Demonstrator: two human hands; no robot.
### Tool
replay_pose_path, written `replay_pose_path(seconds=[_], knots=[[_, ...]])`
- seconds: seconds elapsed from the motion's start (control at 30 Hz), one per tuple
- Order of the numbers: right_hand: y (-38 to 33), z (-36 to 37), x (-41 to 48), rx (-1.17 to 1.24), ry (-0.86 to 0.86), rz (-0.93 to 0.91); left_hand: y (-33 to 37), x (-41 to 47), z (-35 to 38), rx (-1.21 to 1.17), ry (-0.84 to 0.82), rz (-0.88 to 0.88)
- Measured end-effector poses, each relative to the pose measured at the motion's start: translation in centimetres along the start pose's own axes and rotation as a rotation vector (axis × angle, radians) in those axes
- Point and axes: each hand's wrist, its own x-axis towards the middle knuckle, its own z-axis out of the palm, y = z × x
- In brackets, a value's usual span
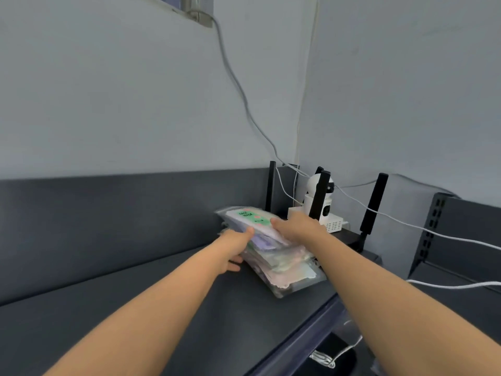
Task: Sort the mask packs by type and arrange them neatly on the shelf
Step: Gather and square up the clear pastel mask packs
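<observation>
A stack of several flat mask packs (pixel 284 264) in clear wrappers lies on the dark grey shelf (pixel 135 299), near its right end. The top pack (pixel 250 217) is white with a green label and is tilted up off the stack. My left hand (pixel 235 248) grips the stack's left edge, thumb on top and fingers under. My right hand (pixel 295 226) holds the top packs from the right side, fingers curled over them. The lower packs look pale green, pink and purple, blurred.
A black router (pixel 352 237) with several upright antennas and a white security camera (pixel 321 196) stand just behind the stack in the corner. White cables (pixel 433 232) run along the wall and across to the right. A second shelf section (pixel 444 229) lies right.
</observation>
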Motion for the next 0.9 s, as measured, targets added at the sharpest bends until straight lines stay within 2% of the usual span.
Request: replay_pose_path(seconds=[0.1,0.17,0.23,0.37,0.47,0.53,0.6,0.77,0.9], knots=[[0.2,0.4,1.1,0.161,-0.106,0.069,0.1,1.1,-0.3,-0.182,0.008,-0.029],[0.1,0.3,1.4,0.367,-0.221,0.110,0.4,1.3,-0.6,-0.263,0.032,-0.061],[-0.1,0.3,1.4,0.444,-0.272,0.110,0.4,1.4,-0.8,-0.304,0.034,-0.088],[-0.7,0.2,1.1,0.360,-0.291,0.077,0.5,1.2,-0.1,-0.378,0.008,-0.117],[-0.3,0.3,0.9,0.386,-0.313,0.067,0.4,0.9,0.4,-0.462,0.006,-0.098],[-0.4,0.4,0.7,0.414,-0.264,0.047,0.2,0.8,0.3,-0.474,0.028,-0.079],[-0.6,0.6,0.6,0.494,-0.225,0.028,-0.1,0.6,0.2,-0.491,0.046,-0.064],[-1.1,0.0,-0.8,0.763,-0.354,0.034,-0.1,-1.0,-1.1,-0.490,0.091,-0.003],[-2.6,0.7,-1.9,0.973,-0.359,-0.101,0.0,-2.2,-3.8,-0.503,0.154,0.108]])
